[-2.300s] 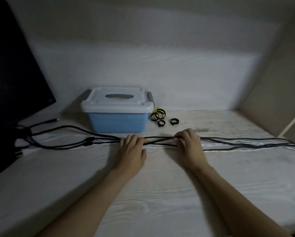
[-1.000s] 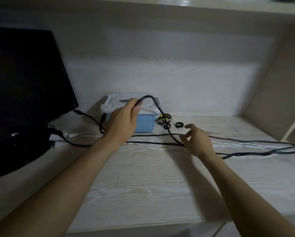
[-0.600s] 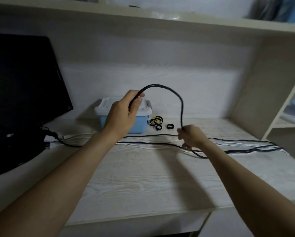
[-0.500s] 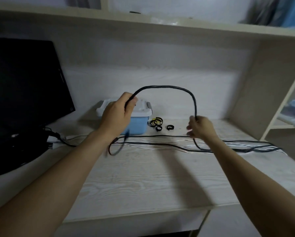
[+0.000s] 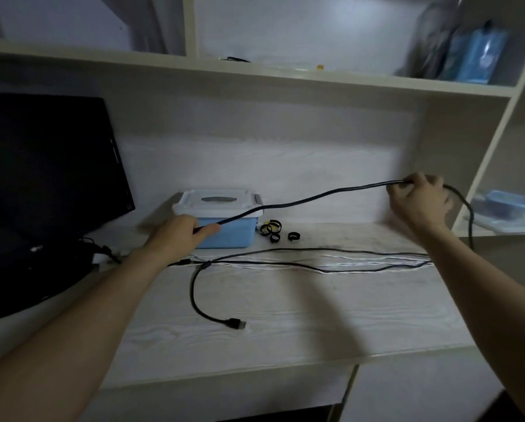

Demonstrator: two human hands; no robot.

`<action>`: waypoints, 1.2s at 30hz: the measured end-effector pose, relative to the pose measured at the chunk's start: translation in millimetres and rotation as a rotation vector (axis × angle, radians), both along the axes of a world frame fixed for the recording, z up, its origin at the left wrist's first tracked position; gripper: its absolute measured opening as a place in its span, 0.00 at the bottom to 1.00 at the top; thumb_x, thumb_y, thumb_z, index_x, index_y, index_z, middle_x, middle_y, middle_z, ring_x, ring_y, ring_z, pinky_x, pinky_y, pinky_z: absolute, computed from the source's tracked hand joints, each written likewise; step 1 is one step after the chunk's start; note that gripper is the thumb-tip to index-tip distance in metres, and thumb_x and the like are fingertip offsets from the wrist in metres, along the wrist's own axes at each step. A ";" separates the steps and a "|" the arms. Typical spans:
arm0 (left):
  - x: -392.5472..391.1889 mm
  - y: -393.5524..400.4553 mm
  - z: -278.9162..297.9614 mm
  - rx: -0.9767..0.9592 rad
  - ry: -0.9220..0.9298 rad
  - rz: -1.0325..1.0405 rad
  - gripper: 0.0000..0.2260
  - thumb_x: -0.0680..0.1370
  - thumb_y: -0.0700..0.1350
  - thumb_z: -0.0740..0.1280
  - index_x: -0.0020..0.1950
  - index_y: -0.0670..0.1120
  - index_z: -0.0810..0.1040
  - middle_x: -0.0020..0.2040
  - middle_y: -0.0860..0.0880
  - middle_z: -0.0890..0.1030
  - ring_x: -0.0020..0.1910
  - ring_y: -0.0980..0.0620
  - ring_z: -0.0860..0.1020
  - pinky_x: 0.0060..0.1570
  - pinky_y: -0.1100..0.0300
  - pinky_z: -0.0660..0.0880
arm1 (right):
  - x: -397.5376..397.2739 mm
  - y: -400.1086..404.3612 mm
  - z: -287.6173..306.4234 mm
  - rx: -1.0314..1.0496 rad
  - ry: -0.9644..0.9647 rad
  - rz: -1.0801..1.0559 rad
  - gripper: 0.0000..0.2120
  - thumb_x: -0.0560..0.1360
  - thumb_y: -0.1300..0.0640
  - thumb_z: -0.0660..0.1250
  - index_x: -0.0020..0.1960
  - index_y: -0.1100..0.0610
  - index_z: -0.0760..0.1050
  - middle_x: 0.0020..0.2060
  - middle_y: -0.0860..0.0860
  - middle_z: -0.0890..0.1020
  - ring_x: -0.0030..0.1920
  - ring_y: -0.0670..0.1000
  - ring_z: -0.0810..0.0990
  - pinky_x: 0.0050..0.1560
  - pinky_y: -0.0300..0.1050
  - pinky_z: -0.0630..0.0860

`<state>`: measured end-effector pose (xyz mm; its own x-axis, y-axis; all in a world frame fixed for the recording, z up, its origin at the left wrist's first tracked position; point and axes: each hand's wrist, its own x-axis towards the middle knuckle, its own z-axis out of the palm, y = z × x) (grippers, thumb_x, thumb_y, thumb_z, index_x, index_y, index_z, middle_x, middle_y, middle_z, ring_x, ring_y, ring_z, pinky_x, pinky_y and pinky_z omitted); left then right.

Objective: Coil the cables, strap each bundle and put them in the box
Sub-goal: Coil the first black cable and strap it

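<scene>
Between thumb and curled fingers at frame centre-left, the left hand [image 5: 180, 236] pinches a black cable [image 5: 303, 200]. Right hand [image 5: 419, 200], upper right of frame, is closed round the same cable w/ fingers curled over it. Cable runs taut-ish btwn the two hands, rising left to right, passing in front of the box [image 5: 221, 220].

Past the right hand the cable loops down toward the desk [image 5: 285, 324] at right edge. From the left hand a free length hangs down, curves across the desk centre & ends in a black flat plug [image 5: 235, 323] lying on the wood.

Cable: thin, round, matte black, no kinks visible. More cables [image 5: 331, 263], black & white, lie stretched left-right across the desk behind it.

Box: pale blue tub, white lid w/ grey handle, lid on, at back of desk, centre-left. Just right of it, small strap rings [image 5: 271, 228], black, one w/ yellow; two more lie apart nearer the front.

Dark monitor [image 5: 48, 184] fills frame left. No readable writing or brand anywhere; too dim & blurred.
</scene>
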<state>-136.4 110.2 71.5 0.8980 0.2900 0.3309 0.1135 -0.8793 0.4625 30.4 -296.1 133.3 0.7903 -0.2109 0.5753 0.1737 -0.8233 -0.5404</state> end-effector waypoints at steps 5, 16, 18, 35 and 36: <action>4.6 -32.5 -3.7 0.044 0.070 -0.047 0.26 0.78 0.65 0.59 0.32 0.45 0.68 0.29 0.48 0.70 0.29 0.50 0.68 0.31 0.56 0.62 | -7.3 -37.7 -3.0 -0.147 0.101 -0.162 0.19 0.75 0.45 0.59 0.60 0.54 0.76 0.66 0.62 0.70 0.70 0.69 0.65 0.74 0.69 0.48; 1.8 -62.4 -43.1 0.363 0.460 -0.183 0.15 0.71 0.60 0.69 0.42 0.49 0.73 0.42 0.51 0.77 0.40 0.52 0.75 0.39 0.57 0.73 | -17.7 -78.1 -69.9 -0.243 0.706 -0.332 0.29 0.73 0.46 0.69 0.68 0.61 0.71 0.70 0.63 0.70 0.72 0.64 0.61 0.71 0.57 0.56; -1.4 -59.5 -50.6 0.434 0.600 -0.143 0.15 0.71 0.59 0.67 0.40 0.47 0.74 0.41 0.50 0.77 0.38 0.51 0.75 0.38 0.58 0.73 | -18.3 -73.2 -89.6 -0.286 0.744 -0.323 0.26 0.73 0.49 0.69 0.67 0.60 0.73 0.69 0.62 0.72 0.72 0.64 0.62 0.71 0.56 0.57; 8.4 17.1 -43.9 0.022 -0.047 0.288 0.15 0.76 0.48 0.69 0.35 0.39 0.79 0.37 0.38 0.81 0.37 0.41 0.78 0.35 0.55 0.71 | 19.6 -20.8 -151.6 -0.154 0.677 -0.046 0.27 0.76 0.39 0.67 0.56 0.64 0.79 0.56 0.63 0.82 0.60 0.63 0.78 0.57 0.50 0.71; 6.1 19.3 -38.6 -0.063 -0.098 0.291 0.16 0.75 0.48 0.70 0.33 0.38 0.79 0.33 0.39 0.80 0.35 0.43 0.78 0.34 0.56 0.69 | 21.9 -22.3 -150.2 -0.106 0.671 -0.036 0.27 0.77 0.40 0.67 0.53 0.66 0.79 0.54 0.65 0.82 0.58 0.64 0.79 0.54 0.50 0.72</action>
